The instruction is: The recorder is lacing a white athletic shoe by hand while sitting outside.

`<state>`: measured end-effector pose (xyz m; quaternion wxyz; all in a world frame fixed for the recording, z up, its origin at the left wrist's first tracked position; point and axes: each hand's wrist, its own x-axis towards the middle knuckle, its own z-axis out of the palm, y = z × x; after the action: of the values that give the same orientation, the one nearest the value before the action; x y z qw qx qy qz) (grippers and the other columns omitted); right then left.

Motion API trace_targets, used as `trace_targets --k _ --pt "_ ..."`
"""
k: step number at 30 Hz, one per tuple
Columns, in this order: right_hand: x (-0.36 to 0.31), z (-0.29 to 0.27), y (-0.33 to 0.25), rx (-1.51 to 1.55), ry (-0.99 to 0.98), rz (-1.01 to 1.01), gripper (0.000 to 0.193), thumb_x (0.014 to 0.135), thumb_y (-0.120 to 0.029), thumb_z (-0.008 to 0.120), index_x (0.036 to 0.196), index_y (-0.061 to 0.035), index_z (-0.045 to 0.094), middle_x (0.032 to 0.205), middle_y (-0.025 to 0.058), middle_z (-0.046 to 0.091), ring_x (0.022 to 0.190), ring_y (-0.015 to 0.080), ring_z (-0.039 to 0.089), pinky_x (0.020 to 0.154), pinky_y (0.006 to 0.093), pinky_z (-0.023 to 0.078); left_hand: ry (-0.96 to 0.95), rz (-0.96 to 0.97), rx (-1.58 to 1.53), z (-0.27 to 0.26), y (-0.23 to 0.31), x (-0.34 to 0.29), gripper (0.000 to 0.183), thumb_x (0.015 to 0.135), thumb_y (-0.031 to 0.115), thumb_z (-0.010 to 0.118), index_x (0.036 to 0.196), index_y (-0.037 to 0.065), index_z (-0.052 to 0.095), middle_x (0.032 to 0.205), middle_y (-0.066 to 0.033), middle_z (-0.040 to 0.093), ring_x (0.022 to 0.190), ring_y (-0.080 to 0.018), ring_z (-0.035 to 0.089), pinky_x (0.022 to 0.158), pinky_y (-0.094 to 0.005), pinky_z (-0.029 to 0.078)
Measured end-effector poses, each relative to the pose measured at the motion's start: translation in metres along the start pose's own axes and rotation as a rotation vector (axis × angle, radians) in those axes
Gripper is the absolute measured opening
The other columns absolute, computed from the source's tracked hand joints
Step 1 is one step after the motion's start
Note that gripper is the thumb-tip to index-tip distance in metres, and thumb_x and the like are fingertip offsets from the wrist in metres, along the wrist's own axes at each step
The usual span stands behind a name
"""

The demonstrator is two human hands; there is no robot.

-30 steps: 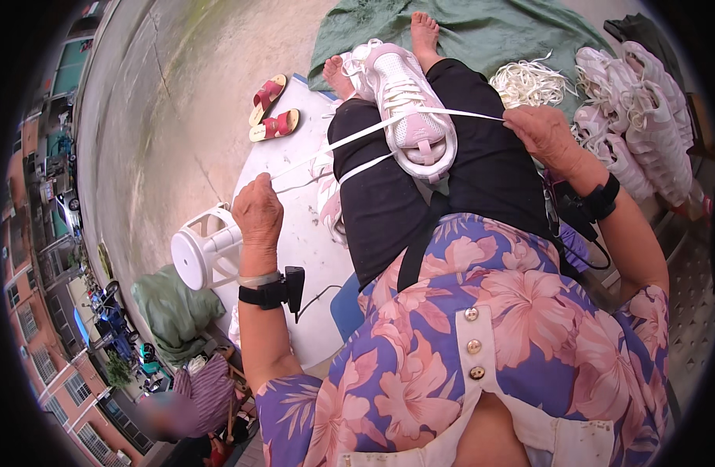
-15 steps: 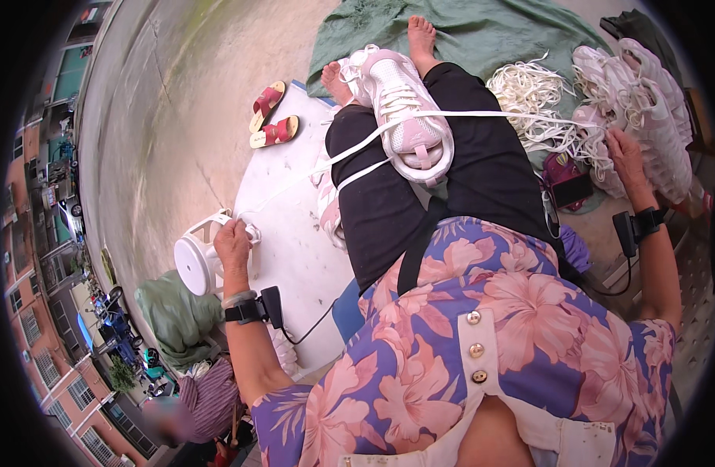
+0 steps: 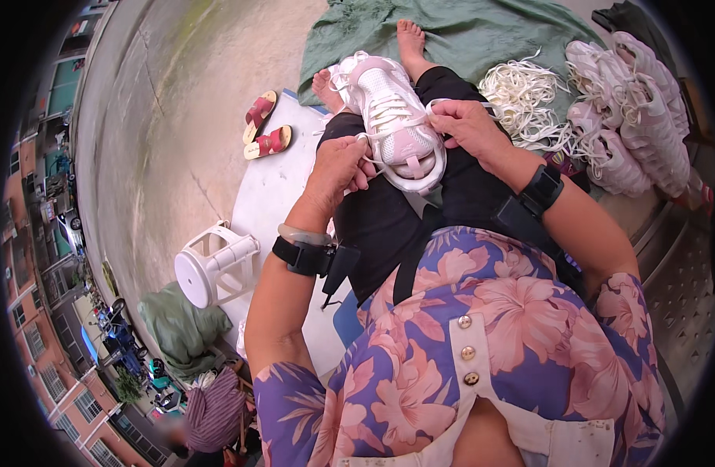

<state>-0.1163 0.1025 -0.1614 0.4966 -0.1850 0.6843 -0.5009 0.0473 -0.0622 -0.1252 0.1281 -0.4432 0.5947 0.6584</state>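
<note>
A pink and white sneaker (image 3: 390, 117) rests between my thighs, its heel and opening toward me. White shoelace (image 3: 387, 118) crosses its tongue in several rows. At the shoe's left side, my left hand (image 3: 342, 165) pinches one end of the lace near the upper eyelets. On the other side, my right hand (image 3: 465, 128) pinches the other lace end close to the collar, with thumb and forefinger together. A stretch of lace runs out past my right hand's knuckles.
A heap of loose white laces (image 3: 521, 101) lies on the green cloth (image 3: 350, 35) at right, beside a pile of pink-white sneakers (image 3: 646, 117). Red sandals (image 3: 268, 142) and a white plastic stool (image 3: 206, 268) stand on the left. A person in a striped top (image 3: 215, 412) sits at lower left.
Both hands have come inward from far left and far right to the shoe's sides. The lace, stretched wide before, is now held short beside the shoe.
</note>
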Motion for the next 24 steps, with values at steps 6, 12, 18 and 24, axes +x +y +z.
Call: trace_targets --k 6,12,18,24 --pt "0.017 0.000 0.005 0.066 0.072 -0.057 0.027 0.084 -0.027 0.062 0.102 -0.0068 0.065 0.078 -0.0029 0.060 0.069 0.0036 0.052 0.054 0.0185 0.042 0.475 0.464 -0.113 -0.044 0.061 0.009 0.027 0.088 0.027 0.047 0.080 0.003 0.057 0.071 -0.0055 0.058 0.054 -0.0116 0.057 0.048 -0.0213 0.044" --pt "0.016 0.004 0.014 0.201 0.109 -0.085 0.015 0.084 -0.019 0.063 0.090 -0.0052 0.065 0.074 -0.0022 0.060 0.062 0.0026 0.051 0.053 0.0164 0.041 0.769 0.411 1.305 -0.083 -0.002 0.004 0.035 0.083 0.029 0.046 0.073 0.001 0.064 0.071 -0.0181 0.062 0.068 -0.0322 0.062 0.063 -0.0408 0.049" --pt "0.015 0.006 0.014 0.284 0.102 -0.125 0.010 0.084 -0.014 0.061 0.085 -0.0044 0.063 0.073 -0.0014 0.061 0.060 0.0024 0.053 0.052 0.0155 0.041 0.591 0.208 1.278 -0.055 -0.031 -0.017 0.036 0.083 0.032 0.047 0.074 0.003 0.065 0.070 -0.0178 0.062 0.067 -0.0348 0.061 0.065 -0.0426 0.047" --pt "0.018 0.009 0.017 0.255 0.142 -0.205 0.009 0.085 -0.013 0.060 0.084 -0.0045 0.063 0.071 -0.0016 0.060 0.060 0.0018 0.052 0.051 0.0149 0.041 0.285 0.165 -0.047 -0.012 -0.018 -0.038 0.035 0.088 0.032 0.055 0.068 0.004 0.060 0.048 0.0027 0.045 0.037 -0.0033 0.035 0.035 -0.0182 0.023"
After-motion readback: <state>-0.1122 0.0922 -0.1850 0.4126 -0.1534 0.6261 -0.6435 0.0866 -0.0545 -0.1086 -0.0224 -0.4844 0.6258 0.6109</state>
